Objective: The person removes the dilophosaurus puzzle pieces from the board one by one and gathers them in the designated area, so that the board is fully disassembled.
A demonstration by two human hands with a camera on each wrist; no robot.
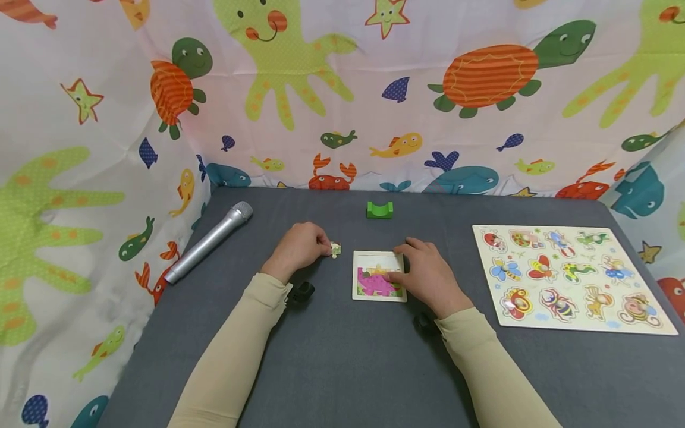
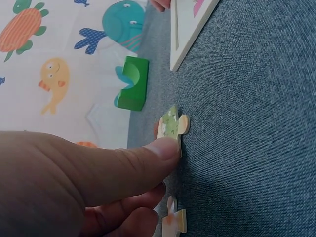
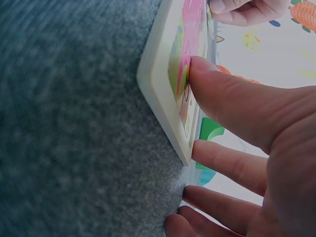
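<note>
Between thumb and fingers, my left hand (image 1: pixel 302 246) pinches a small jigsaw puzzle piece (image 2: pixel 170 123) with a green, white-spotted print, just above the table. A second puzzle piece (image 2: pixel 173 223) shows below that hand in the left wrist view; the hand hides it in the head view. To the right lies a square puzzle tray (image 1: pixel 379 299) with a white border, partly filled with a pink animal picture. My right hand (image 1: pixel 430 274) rests at its right side. Its thumb (image 3: pixel 205 66) presses on the picture, and the index finger touches the border near a corner; the fingers are loosely extended.
A green block (image 1: pixel 379 211) with a curved notch stands behind the tray. At the left lies a silver microphone (image 1: pixel 214 239). On the right is a large board (image 1: pixel 575 279) of insect and animal pictures. A printed cloth (image 1: pixel 332 77) hangs behind the grey table (image 1: pixel 342 368).
</note>
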